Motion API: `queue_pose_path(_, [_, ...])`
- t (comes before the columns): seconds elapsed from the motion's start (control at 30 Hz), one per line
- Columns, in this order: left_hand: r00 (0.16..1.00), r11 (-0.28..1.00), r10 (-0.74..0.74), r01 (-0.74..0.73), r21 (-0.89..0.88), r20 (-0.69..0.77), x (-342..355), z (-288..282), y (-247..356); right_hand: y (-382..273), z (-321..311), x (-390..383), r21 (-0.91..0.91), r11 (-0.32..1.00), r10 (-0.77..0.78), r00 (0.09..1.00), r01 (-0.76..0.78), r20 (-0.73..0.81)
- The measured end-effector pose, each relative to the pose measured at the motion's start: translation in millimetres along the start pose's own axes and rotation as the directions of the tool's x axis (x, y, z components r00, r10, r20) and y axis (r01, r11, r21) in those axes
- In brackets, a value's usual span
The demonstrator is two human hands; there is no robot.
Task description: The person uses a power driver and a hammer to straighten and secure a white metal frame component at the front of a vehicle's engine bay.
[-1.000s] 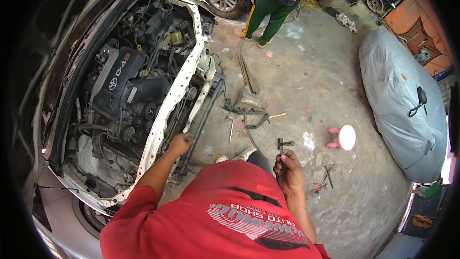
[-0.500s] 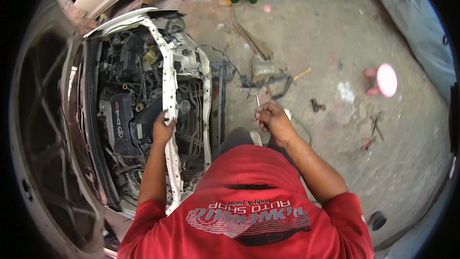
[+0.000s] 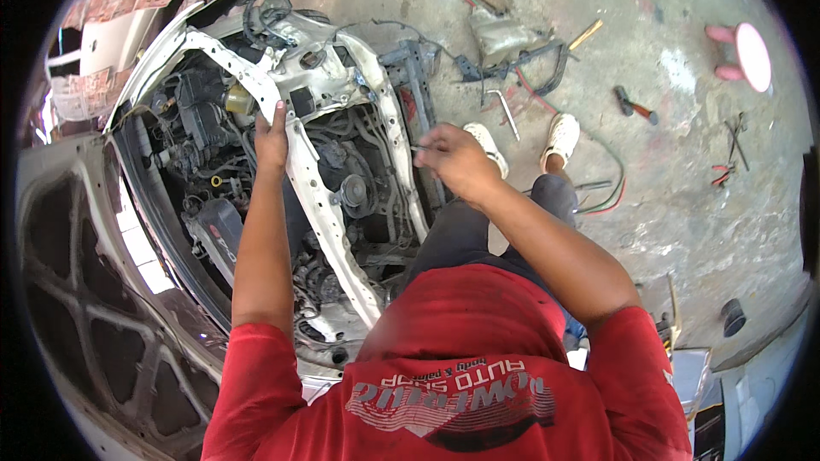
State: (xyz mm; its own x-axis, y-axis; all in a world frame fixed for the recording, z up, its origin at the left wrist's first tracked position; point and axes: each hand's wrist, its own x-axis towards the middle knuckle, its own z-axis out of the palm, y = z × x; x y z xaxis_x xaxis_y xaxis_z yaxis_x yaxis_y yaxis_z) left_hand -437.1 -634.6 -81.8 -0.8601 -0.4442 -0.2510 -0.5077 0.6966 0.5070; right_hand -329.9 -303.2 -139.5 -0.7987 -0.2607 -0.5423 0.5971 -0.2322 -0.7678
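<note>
The left hand [image 3: 272,142] rests against a white bar [image 3: 320,196], likely stiff; I cannot tell its grip. Right of it, the right hand [image 3: 461,162] pinches a small dark piece [image 3: 419,148], probably light, best held by one end.

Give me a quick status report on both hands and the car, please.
Left hand on white crossbar. Right hand beside outer white strip, fingers curled, hold unclear. Hammer on floor, away from both hands.

White metal crossbar [image 3: 318,198], hole-dotted, slanting
</note>
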Motion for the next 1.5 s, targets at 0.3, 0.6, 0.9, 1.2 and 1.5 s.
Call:
queue_pose_path(0.3, [0.857, 0.609, -0.166, 0.478, -0.633, 0.488, 5, -43, -51, -1, 124, 99, -0.152, 0.947, -0.282, 0.959, 0.283, 0.027])
queue_pose_path(0.6, [0.681, 0.192, 0.116, 0.699, -0.689, 0.723, 8, -19, -131, 17, 134, 126, -0.231, 0.964, -0.112, 0.990, 0.130, 0.089])
queue_pose_path(0.9, [0.559, 0.119, 0.143, 0.810, -0.575, 0.817, 15, 23, -139, 22, 156, 131, 0.090, 0.994, -0.080, 0.984, 0.066, 0.162])
queue_pose_path(1.2, [0.713, 0.268, 0.072, 0.660, -0.702, 0.698, 7, 42, -130, 4, 195, 136, -0.208, 0.933, -0.296, 0.955, 0.295, 0.027])
queue_pose_path(1.5, [0.809, 0.327, 0.113, 0.518, -0.790, 0.577, 8, 60, -115, -5, 207, 132, -0.329, 0.900, -0.295, 0.955, 0.287, 0.027])
